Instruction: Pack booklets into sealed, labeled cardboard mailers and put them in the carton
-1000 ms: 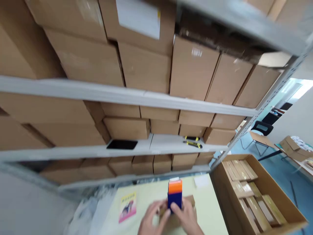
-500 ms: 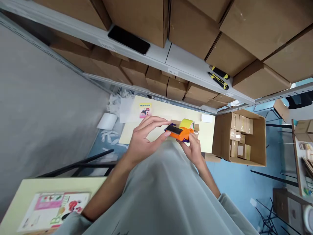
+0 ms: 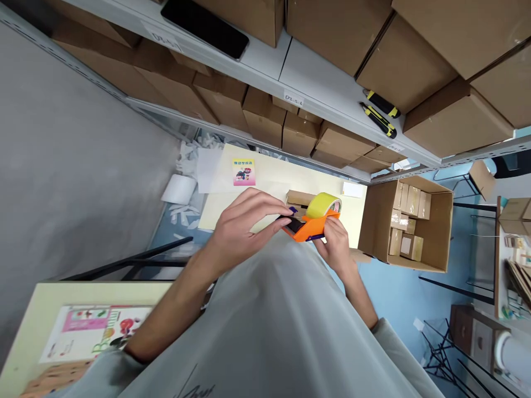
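Note:
An orange tape dispenser (image 3: pixel 312 227) with a wide yellow roll of tape (image 3: pixel 323 205) is held in front of my body, above the pale table. My right hand (image 3: pixel 337 243) grips its right end, below the roll. The thumb and fingertips of my left hand (image 3: pixel 244 226) pinch the dispenser's dark left end, near a small purple part; the exact contact is partly hidden. Behind the dispenser, a small cardboard box (image 3: pixel 299 198) on the table is partly covered by it.
A booklet (image 3: pixel 244 172) lies on the pale table (image 3: pixel 274 179). To the right stands an open carton (image 3: pixel 377 226) holding several small boxes. The shelf (image 3: pixel 323 77) above carries cartons, a phone (image 3: pixel 205 26) and two utility knives (image 3: pixel 379 113). Magazines (image 3: pixel 97 331) lie at lower left.
The dispenser has tilted, showing more of its orange side, and shifted slightly right. My left fingertips have closed in on its left end. The shelf sits higher in view.

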A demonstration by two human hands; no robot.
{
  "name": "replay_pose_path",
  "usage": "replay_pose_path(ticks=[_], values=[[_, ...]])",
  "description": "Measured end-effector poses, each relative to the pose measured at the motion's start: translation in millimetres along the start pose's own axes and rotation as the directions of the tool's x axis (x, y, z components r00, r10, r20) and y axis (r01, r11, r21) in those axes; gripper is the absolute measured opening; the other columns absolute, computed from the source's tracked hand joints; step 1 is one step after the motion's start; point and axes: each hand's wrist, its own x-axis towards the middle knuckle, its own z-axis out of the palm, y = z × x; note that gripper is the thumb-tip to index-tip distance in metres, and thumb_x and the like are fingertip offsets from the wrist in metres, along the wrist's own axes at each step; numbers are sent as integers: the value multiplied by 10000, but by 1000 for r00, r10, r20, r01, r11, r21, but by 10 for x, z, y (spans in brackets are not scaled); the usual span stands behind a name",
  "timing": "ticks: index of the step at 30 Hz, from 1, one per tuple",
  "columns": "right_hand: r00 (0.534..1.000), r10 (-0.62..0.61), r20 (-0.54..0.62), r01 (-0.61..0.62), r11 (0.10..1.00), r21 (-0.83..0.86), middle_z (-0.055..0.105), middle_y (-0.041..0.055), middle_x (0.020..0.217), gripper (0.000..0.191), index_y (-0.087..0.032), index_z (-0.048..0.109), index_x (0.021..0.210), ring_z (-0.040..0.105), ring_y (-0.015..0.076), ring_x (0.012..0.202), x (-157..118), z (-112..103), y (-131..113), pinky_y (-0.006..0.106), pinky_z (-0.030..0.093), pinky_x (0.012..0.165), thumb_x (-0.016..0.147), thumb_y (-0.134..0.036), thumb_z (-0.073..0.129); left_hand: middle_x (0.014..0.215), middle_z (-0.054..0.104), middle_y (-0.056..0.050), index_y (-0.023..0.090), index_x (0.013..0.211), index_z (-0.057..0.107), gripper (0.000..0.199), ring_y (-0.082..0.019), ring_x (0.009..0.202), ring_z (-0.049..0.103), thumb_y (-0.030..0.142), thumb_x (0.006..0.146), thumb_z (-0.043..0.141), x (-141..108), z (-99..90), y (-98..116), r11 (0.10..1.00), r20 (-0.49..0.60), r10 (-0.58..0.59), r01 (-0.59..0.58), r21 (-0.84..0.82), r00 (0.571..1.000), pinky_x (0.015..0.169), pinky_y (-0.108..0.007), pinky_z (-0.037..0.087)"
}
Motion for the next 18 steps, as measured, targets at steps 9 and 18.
replay_pose_path(ticks=[9, 18], values=[[995, -2, 99, 7, 998, -56, 736, 87, 933, 30, -238, 594, 1045, 706, 288, 921, -106, -71, 130, 451, 602, 823, 1075, -235, 597, 974, 793, -16, 299, 1047, 779, 94, -203, 922, 692, 294, 1052, 685, -113, 161, -128, 998, 77, -62, 64, -20, 995, 888, -369, 564], [917, 191, 351, -170, 981, -88, 693, 45, 769, 235, -242, 567, 920, 698, 251, 702, -511, 43, 183, 363, 558, 652, 997, -425, 692, 975, 735, -41, 243, 997, 685, 195, -200, 877, 663, 361, 1076, 552, -502, 422, -84, 909, 262, -384, 412, -62, 886, 820, -342, 568]])
